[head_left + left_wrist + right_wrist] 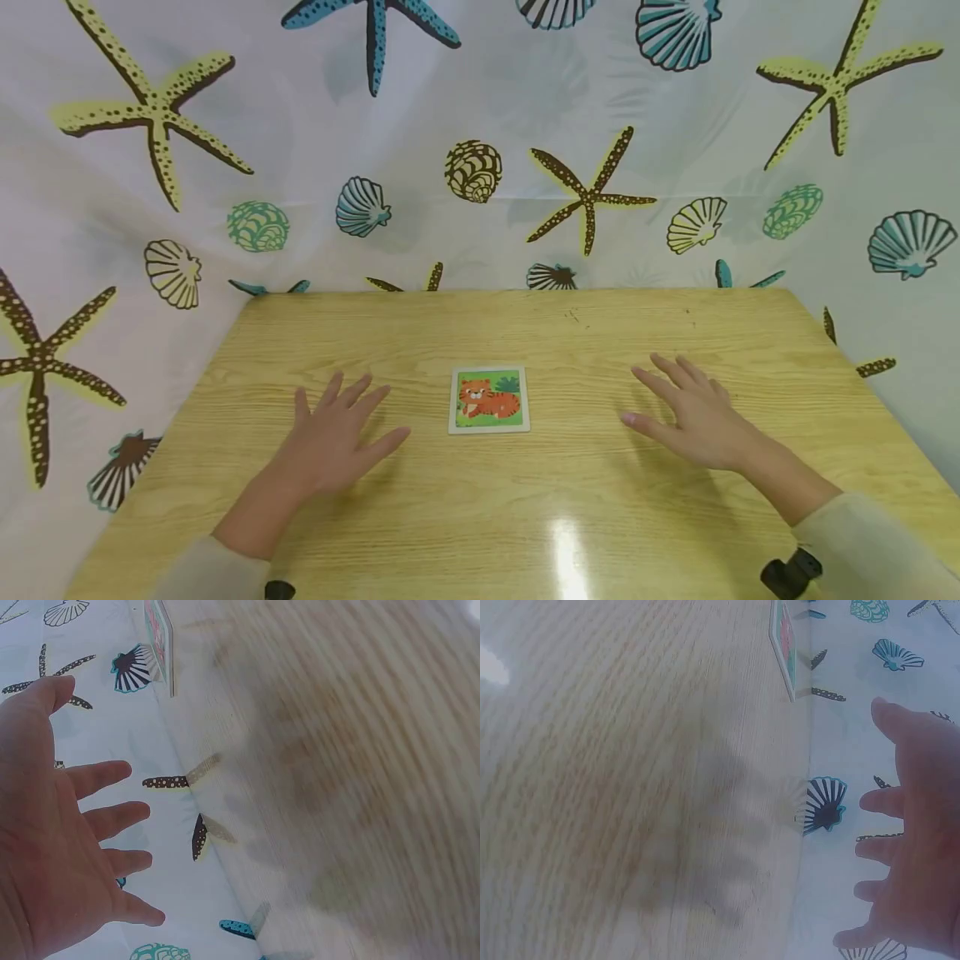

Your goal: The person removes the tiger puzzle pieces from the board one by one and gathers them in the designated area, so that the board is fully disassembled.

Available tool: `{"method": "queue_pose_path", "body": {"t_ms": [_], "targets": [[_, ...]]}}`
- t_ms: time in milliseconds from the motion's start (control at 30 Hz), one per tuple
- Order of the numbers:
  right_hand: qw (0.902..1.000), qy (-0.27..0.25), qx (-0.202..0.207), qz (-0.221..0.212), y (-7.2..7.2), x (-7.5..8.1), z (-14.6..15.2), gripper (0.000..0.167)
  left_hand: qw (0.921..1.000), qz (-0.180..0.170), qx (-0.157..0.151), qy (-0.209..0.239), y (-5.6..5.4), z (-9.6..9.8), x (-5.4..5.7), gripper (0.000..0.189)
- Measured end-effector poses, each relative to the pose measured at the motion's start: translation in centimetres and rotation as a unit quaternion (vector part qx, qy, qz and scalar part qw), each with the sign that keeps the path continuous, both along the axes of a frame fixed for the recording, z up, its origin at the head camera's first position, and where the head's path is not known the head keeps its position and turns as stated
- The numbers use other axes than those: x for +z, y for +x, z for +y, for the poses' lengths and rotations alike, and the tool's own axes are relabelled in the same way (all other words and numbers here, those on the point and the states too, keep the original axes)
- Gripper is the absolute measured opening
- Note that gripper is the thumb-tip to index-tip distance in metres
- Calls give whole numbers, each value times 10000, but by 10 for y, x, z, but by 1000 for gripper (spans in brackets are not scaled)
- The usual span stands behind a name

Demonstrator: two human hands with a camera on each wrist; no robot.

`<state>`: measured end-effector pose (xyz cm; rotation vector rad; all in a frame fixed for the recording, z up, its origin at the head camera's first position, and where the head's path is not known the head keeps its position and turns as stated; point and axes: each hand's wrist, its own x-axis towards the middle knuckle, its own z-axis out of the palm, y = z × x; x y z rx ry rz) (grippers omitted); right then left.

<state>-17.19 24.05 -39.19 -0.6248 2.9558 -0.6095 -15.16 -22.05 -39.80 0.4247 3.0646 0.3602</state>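
A square picture puzzle or card [489, 401] with a white border lies flat near the middle of the table; it shows an orange tiger on green. To its left is my left hand [330, 442], fingers spread and holding nothing. My right hand [701, 421] hovers on the other side, farther from the picture, its fingers also extended and bare. In the left wrist view the palm of the left hand [56, 840] faces the camera, and the picture's edge [161, 645] appears at the top. The right wrist view has the right hand [922, 832] apart from the picture [784, 649].
The light wooden table [495, 517] reflects a bright glare near its front. Behind it hangs a white cloth [450, 100] printed with starfish and shells, which also runs along both sides. Small dark marks [576, 317] show near the table's back edge.
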Motion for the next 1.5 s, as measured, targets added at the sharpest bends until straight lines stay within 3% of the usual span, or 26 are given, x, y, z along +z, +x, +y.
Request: {"method": "queue_pose_path", "body": {"t_ms": [433, 867, 1300, 1500], "targets": [[9979, -457, 231, -405, -6, -4, -14, 81, 9983, -135, -283, 496, -7, 12, -7, 76], [9975, -500, 364, -333, -16, -8, -33, 80, 9964, -186, -501, 664, -14, 27, -7, 75], [9958, -766, 453, -229, -18, -14, -49, 77, 9938, -290, -539, 933, -13, 33, -11, 63], [9941, -958, 428, -290, -24, -17, -56, 72, 9944, -303, -281, 976, -18, 35, -14, 59]]}}
